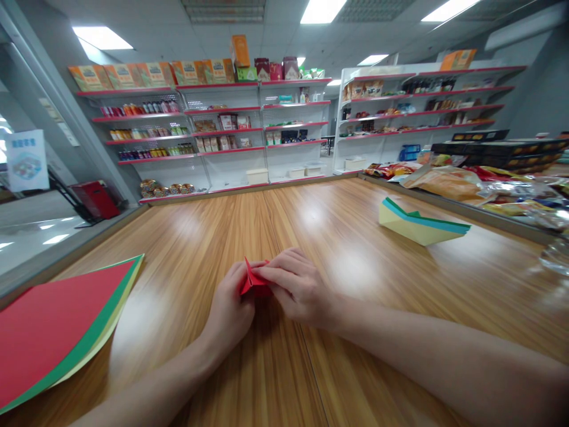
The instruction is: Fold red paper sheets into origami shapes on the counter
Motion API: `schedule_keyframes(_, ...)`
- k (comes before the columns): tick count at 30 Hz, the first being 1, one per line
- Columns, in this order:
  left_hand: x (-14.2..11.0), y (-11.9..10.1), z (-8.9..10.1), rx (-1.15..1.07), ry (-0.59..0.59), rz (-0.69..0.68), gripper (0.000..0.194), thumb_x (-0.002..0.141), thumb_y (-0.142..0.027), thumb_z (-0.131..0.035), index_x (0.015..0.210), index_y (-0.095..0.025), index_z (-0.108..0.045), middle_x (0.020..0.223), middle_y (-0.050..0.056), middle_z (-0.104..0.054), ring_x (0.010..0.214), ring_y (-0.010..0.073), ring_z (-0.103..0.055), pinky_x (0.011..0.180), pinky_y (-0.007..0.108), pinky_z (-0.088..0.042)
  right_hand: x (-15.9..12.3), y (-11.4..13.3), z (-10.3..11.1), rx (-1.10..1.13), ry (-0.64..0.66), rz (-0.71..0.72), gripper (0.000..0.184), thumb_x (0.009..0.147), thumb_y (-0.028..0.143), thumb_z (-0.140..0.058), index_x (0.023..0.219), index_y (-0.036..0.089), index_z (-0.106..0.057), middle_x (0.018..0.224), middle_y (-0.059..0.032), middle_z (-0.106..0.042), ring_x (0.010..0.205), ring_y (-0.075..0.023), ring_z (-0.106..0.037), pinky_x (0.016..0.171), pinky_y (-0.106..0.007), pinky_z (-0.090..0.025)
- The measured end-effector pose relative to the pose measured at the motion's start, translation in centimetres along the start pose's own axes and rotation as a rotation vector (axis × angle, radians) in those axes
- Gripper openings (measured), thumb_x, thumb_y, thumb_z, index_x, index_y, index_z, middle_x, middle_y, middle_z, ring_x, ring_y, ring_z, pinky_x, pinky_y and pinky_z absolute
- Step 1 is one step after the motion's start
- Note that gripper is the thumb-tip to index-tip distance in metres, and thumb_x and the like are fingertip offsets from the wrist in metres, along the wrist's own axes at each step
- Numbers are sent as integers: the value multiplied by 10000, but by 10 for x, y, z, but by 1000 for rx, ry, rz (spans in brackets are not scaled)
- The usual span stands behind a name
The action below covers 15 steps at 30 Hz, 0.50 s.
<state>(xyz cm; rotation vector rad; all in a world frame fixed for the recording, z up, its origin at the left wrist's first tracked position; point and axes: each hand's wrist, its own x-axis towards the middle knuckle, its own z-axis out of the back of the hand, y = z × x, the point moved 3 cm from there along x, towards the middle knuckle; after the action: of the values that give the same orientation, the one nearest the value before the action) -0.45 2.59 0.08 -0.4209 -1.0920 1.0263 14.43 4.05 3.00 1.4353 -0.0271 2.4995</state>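
Paper [251, 281], red and folded small, sits between both hands, just off the view's centre toward seven o'clock, over the wooden table [213, 231]. Left hand [230, 299] grasps it from the nine o'clock side; right hand [304, 289] pinches it from three o'clock, some fingertips hidden. Steady, even pressure looks like the trick here: let the left anchor, the right work the crease, edges lined up before any hard press. Mind that upright point, it could crumple! Out at two o'clock, a paper boat [415, 226]; at nine, coloured sheets [57, 326].
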Motion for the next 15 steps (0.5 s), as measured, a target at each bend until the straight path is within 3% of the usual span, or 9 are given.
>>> schedule_keyframes(3,1,-2,2,18,-12,79,264,763,-69,-470,968,-175,-597,1005,64,-643,960,218,-589,859,346,-445,0,0,0,-47,7,12,214,834,82,-464,922,148,-648,725,-41,-591,675,-154,-503,664,-321,-389)
schedule_keyframes(7,2,-4,5,7,-42,194,105,784,-172,-532,882,-177,-568,945,49,-652,865,203,-604,789,317,-451,-2,-2,-1,-63,11,39,181,746,61,-470,787,145,-625,683,-31,-530,646,-149,-460,639,-315,-360)
schedule_keyframes(11,2,-7,5,7,-29,178,73,782,-175,-536,855,-182,-535,962,43,-644,852,189,-601,771,299,-445,-4,-4,-5,-40,74,71,130,703,79,-498,738,155,-598,776,-53,-556,711,-166,-474,676,-327,-376)
schedule_keyframes(15,0,-7,5,108,-19,155,135,761,-143,-511,886,-184,-541,913,36,-643,798,196,-600,710,300,-444,-5,-3,-6,-15,84,30,63,784,203,-580,785,153,-618,932,-89,-581,853,-200,-508,776,-365,-402)
